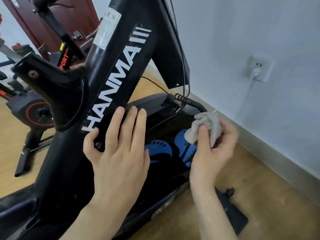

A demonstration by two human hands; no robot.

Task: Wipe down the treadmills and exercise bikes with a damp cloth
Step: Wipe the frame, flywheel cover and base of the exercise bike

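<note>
A black exercise bike [114, 70] with white "HANMA III" lettering on its slanted frame fills the middle of the view. My left hand [119, 149] rests on that frame with straight fingers, the thumb wrapped round its left side. My right hand [213, 146] grips a crumpled grey cloth [206, 127] and holds it against the glossy black flywheel cover [161, 108], just above its blue pattern [183, 144].
A second bike [36, 113] with an orange ring stands at the left on the wooden floor [256, 174]. A white wall [259, 40] runs close along the right, with a socket and white plug [259, 70]. A coiled black cable [183, 99] lies on the cover. A dark red door [52, 23] is behind.
</note>
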